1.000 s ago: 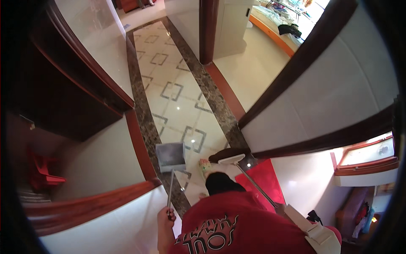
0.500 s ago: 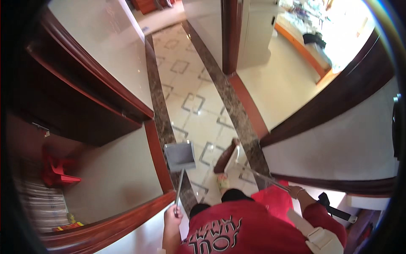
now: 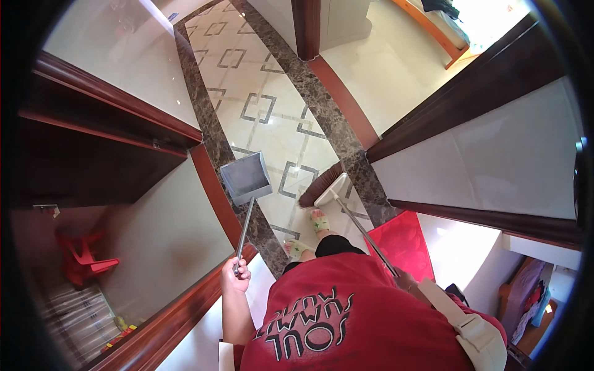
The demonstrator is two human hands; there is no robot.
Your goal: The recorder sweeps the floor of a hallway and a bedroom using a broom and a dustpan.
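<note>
My left hand point(image 3: 235, 276) is closed around the metal handle of a grey, open-topped dustpan point(image 3: 246, 177). The pan is low over the hall's left side, across the dark floor border and pale tiles; whether it touches the floor I cannot tell. At my right side, my right hand point(image 3: 406, 281) grips the metal stick of a broom point(image 3: 331, 190) with a white head and dark brown bristles. The bristles are at the tiled floor point(image 3: 260, 133), right of the dustpan and just ahead of my slippered feet point(image 3: 319, 221). Part of my right hand is hidden by my sleeve and strap.
A red mat point(image 3: 403, 242) lies by a doorway at my right. Dark wooden door frames and walls line both sides of the hall. Through the left doorway stands a red plastic chair point(image 3: 86, 260). A wooden bed frame point(image 3: 427, 28) shows in the far right room.
The view has shifted, and more of the red mat and my feet shows. My right hand has drawn in closer to my body with the broom. Both hands keep their holds.
</note>
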